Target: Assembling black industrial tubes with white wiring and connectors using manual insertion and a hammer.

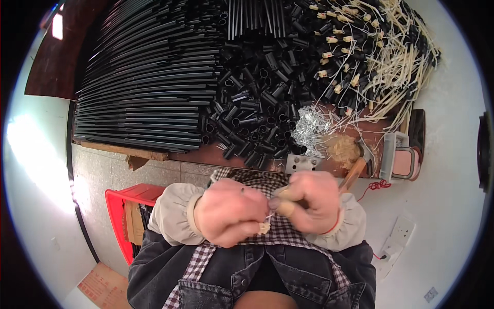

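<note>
Above my lap, my left hand (230,210) is closed, with a small cream connector (264,227) sticking out below its fingers and a bit of white wire beside it. Meeting it at the fingertips is my right hand (309,202), closed in a pinch, with tan covers on its thumb and a finger. What the right fingers pinch is hidden and slightly blurred. Just beyond the hands, at the table's near edge, sits a metal block (302,163) with holes. Behind that block lies a heap of thin silver pins (311,129).
Long black tubes (149,87) fill the table's left; short black tube pieces (252,113) crowd its middle. Wired cream connectors (355,80) heap up at the right. A wooden-handled hammer (354,174) overhangs the edge near a grey-framed device (401,157). A red crate (116,216) stands lower left.
</note>
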A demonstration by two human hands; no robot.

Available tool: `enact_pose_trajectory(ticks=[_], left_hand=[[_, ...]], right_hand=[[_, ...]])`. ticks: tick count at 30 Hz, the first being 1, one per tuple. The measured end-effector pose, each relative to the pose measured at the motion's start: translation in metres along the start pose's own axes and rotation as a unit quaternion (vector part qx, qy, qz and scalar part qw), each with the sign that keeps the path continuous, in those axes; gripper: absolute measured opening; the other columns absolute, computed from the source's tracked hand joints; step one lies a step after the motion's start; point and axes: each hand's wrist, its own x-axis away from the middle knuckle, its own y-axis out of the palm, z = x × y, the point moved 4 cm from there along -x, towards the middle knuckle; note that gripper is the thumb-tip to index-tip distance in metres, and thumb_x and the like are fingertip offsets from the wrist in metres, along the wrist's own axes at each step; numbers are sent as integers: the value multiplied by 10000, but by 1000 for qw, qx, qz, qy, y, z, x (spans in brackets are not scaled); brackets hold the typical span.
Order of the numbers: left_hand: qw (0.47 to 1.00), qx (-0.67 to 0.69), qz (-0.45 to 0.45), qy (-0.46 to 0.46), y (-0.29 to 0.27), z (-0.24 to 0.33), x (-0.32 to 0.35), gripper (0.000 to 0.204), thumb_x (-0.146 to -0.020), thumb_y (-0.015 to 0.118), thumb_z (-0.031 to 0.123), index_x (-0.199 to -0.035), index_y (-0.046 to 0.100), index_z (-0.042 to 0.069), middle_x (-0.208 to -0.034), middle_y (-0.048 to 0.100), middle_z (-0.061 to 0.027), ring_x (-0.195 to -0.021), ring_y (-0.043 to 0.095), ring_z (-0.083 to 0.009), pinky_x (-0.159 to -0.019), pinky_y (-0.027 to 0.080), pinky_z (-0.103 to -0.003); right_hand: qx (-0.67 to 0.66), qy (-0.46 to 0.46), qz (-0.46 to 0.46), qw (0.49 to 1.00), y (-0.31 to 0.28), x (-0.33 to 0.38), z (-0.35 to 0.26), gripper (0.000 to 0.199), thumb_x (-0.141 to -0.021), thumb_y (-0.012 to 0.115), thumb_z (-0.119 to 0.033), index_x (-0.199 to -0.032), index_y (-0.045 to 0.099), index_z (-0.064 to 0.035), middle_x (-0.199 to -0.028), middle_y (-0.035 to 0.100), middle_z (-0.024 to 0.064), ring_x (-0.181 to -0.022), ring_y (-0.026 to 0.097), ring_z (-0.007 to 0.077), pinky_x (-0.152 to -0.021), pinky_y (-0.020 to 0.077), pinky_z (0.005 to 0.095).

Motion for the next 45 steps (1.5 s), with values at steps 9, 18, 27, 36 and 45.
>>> enact_pose_trajectory(ticks=[9, 18, 27, 36, 45], left_hand=[[979, -27, -110, -169, 6, -11, 11, 155, -696, 714, 25, -802, 601, 26, -674, 617, -34, -458, 502, -166, -430, 431, -221], [769, -629, -45, -107, -133, -33, 0, 377, -652, 696, 56, -1013, 587, 47, -934, 610, -54, -766, 568, -233, -732, 481, -322], [802, -595, -63, -2, -178, -46, 9, 259, -707, 645, 56, -958, 580, 51, -843, 577, -49, -686, 553, -208, -655, 470, -291], [897, -420, -129, 46, -113, -2, -22, 255, -732, 650, 36, -985, 660, 6, -723, 550, -40, -506, 470, -135, -444, 403, -245], [868, -464, -158, -77, -15, 23, -11, 373, -825, 623, 149, -1187, 590, 65, -698, 496, 21, -422, 436, -113, -359, 366, -224]], right_hand=[[96, -86, -210, 969, 11, 0, -14, 199, -698, 709, -30, -886, 646, -29, -669, 605, 24, -510, 479, 137, -472, 377, 230], [-4, 3, -205, 979, 14, 31, 2, 221, -755, 686, -38, -974, 654, -43, -766, 642, 38, -565, 531, 123, -531, 442, 223], [-54, -5, 310, 949, -69, 61, 7, 267, -860, 632, -205, -957, 514, 13, -654, 548, 50, -442, 488, 99, -409, 418, 212], [-202, -24, 358, 912, -87, 68, -1, 381, -850, 668, -318, -972, 509, 6, -684, 558, 84, -464, 510, 124, -440, 428, 214], [-371, 105, 178, 905, -33, 31, 32, 299, -778, 739, -164, -936, 555, 10, -796, 637, 113, -567, 552, 97, -525, 435, 186]])
